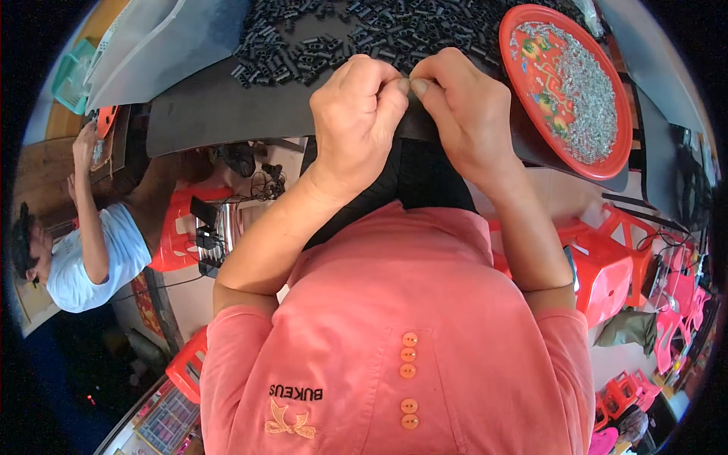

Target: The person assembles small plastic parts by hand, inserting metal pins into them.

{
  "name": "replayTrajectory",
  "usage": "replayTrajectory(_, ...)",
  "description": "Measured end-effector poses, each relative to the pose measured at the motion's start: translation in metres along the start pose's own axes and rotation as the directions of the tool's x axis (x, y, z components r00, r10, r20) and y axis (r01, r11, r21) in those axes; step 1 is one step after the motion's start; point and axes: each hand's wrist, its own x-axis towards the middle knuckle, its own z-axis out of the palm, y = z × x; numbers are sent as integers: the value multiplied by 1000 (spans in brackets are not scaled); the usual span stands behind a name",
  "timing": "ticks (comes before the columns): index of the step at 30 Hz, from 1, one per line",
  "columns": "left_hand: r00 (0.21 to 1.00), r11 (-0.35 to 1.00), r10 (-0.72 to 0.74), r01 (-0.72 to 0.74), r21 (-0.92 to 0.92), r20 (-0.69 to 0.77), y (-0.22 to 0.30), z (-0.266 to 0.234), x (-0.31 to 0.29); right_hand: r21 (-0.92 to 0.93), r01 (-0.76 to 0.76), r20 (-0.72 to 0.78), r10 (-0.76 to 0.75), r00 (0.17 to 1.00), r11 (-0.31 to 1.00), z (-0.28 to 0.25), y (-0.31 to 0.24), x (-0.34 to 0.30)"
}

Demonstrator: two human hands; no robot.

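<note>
My left hand (pixel 355 114) and my right hand (pixel 464 110) meet above the near edge of a dark table (pixel 220 114). Both are closed in a pinch, thumbs and fingertips almost touching. Whatever sits between the fingertips is too small or too hidden to name. Just beyond my hands lies a wide spread of small black plastic parts (pixel 318 57). Right of my right hand stands a round red tray (pixel 523 98) with a printed pattern, holding a heap of small shiny metal pieces (pixel 591 98).
A translucent plastic bin (pixel 163 53) stands at the table's left. Farther left, a person in a white shirt (pixel 98 254) works at another table. Red plastic stools (pixel 603 265) stand behind on the right, and another red stool (pixel 178 227) on the left near cables.
</note>
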Motion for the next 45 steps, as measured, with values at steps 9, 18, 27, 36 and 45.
replayTrajectory(9,942,910,-333,334,-244,49,0,-6,2,-84,22,-40,-25,999,996,-3,1,-4)
replayTrajectory(18,950,921,-309,309,-237,39,-5,-9,-2,-327,127,-24,-143,989,936,-4,9,-4)
replayTrajectory(27,957,920,-283,289,-264,63,-4,-12,-3,-250,63,-89,-88,992,966,-7,7,-7)
replayTrajectory(36,719,486,-611,671,-559,332,17,-22,1,346,-40,41,28,999,937,-15,-12,4)
replayTrajectory(45,641,213,-601,705,-677,477,17,-23,1,397,-202,135,161,978,895,-17,-16,3)
